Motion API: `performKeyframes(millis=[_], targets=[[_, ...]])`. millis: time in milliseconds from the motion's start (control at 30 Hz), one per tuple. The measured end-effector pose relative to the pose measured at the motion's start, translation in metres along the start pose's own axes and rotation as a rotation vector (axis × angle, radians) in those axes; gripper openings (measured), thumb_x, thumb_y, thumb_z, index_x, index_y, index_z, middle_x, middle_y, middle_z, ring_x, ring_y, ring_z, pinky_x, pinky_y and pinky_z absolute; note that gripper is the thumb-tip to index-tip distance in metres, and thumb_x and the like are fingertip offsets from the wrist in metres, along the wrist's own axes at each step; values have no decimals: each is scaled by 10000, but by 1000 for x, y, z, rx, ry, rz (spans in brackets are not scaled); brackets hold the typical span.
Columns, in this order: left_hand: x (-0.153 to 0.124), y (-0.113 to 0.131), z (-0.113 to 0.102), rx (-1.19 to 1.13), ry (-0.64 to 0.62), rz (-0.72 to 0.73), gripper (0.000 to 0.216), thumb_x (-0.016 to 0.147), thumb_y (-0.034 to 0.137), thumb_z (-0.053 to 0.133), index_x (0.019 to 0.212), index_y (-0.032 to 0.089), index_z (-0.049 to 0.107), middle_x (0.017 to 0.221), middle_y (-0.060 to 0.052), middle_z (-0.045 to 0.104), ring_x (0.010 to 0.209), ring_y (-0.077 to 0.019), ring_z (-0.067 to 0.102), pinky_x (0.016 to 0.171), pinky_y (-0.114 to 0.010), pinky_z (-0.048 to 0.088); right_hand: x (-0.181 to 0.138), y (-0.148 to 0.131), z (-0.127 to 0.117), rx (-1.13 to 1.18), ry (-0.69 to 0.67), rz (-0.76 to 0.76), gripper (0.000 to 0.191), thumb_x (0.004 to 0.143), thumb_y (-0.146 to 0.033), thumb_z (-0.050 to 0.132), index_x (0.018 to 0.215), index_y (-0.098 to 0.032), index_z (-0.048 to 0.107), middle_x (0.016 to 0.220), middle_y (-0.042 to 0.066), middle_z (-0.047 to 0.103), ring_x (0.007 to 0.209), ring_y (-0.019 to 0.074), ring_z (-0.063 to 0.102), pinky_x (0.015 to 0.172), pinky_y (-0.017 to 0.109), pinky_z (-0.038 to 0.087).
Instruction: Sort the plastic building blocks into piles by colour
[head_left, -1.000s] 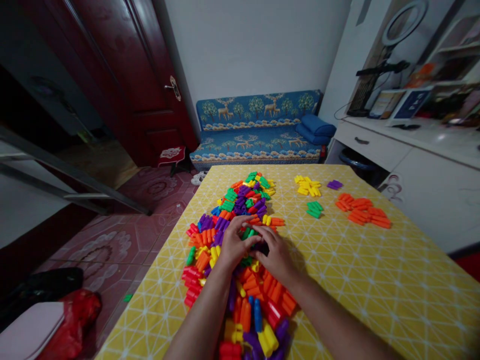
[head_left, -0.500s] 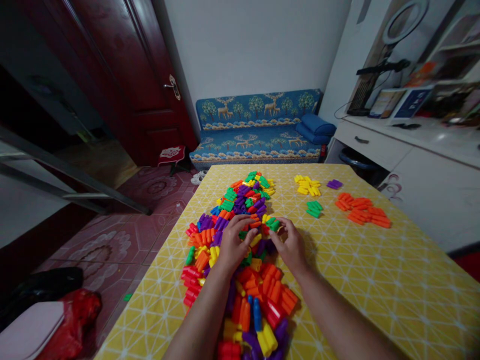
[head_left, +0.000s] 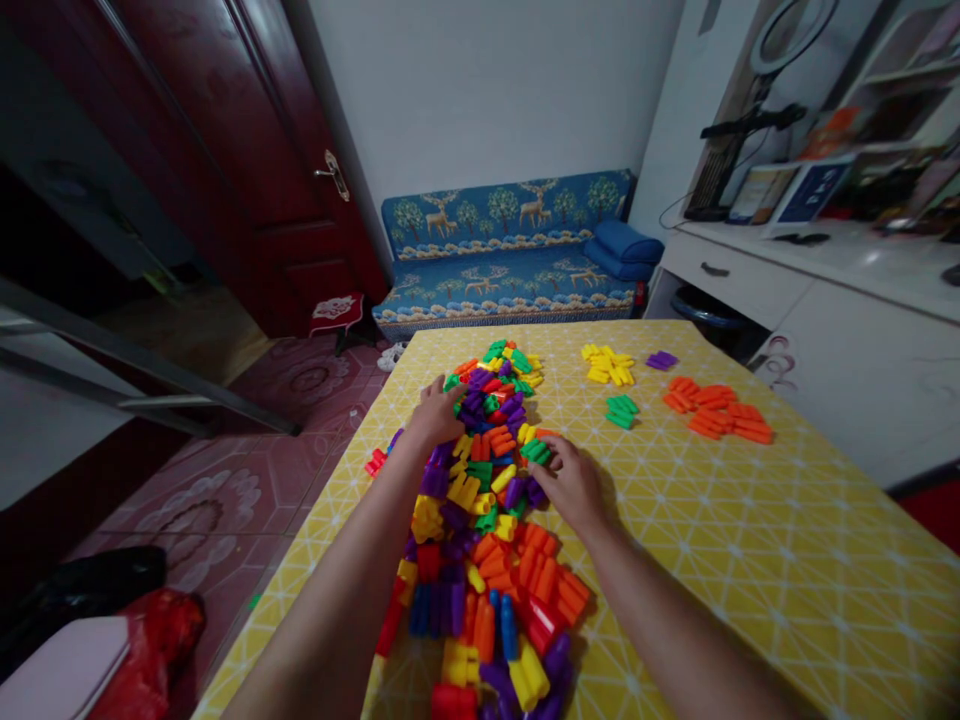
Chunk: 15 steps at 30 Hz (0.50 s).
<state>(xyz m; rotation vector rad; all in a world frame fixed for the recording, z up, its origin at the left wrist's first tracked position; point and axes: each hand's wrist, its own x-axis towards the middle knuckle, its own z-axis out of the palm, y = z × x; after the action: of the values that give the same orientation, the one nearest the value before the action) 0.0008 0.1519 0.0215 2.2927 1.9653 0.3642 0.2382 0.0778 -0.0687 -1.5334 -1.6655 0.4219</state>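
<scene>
Many plastic building blocks, shaped like joined tubes, lie in a long mixed pile (head_left: 480, 475) down the table. My right hand (head_left: 571, 485) is at the right side of the pile, its thumb and fingers closed on a green block (head_left: 535, 451). Farther off, my left hand (head_left: 435, 415) reaches over the pile's left edge. Its bent fingers close on another green block (head_left: 451, 383), partly hidden by the hand. Yellow and orange blocks lie right beside the right hand's fingertips.
On the right of the yellow cloth-covered table (head_left: 675, 560) lie separate groups: yellow blocks (head_left: 607, 364), purple blocks (head_left: 661, 360), green blocks (head_left: 622, 411) and orange blocks (head_left: 718, 408). A blue patterned sofa (head_left: 502, 265) stands beyond, and a white cabinet (head_left: 817, 310) at right.
My left hand has moved away from my right hand, forward and left to the green blocks. My right hand stays near its spot with the green block. The view has shifted slightly.
</scene>
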Motion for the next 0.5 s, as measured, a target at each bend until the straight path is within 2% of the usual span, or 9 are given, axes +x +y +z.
performKeyframes(millis=[100,167,333,400,500], targets=[[11,1,1,11,-80,24,763,597,87,690,1318,319,602,1407,-105,502,1176,-365,560,935,-421,496,0,-2,-2,-4,-14,10,367,763,-316,656,1122,-244,624,795,14,668,696,174,605,642,273,454],[12,4,1,27,-64,45,709,615,53,651,1275,313,641,1317,-104,569,1115,-329,593,905,-385,505,0,-4,-3,-15,-17,19,357,766,-319,653,1115,-246,627,778,11,664,697,177,606,646,274,452],[0,12,-3,13,86,33,573,686,0,553,1154,286,718,1093,-104,639,1029,-272,616,855,-332,507,0,-5,-4,-29,-30,26,368,767,-323,659,1123,-233,630,767,12,656,696,177,603,644,273,445],[-9,16,-5,-84,160,53,496,719,28,559,1125,259,727,1072,-104,639,1001,-263,620,860,-332,501,0,-4,-4,-15,-29,24,371,769,-320,659,1126,-227,627,778,13,658,698,173,602,637,266,444],[-25,25,-5,-358,241,67,379,768,126,601,1127,203,696,1002,-81,655,913,-231,624,833,-319,497,0,-3,-2,-16,-19,15,364,768,-303,663,1124,-228,632,792,12,664,700,168,599,645,265,446]])
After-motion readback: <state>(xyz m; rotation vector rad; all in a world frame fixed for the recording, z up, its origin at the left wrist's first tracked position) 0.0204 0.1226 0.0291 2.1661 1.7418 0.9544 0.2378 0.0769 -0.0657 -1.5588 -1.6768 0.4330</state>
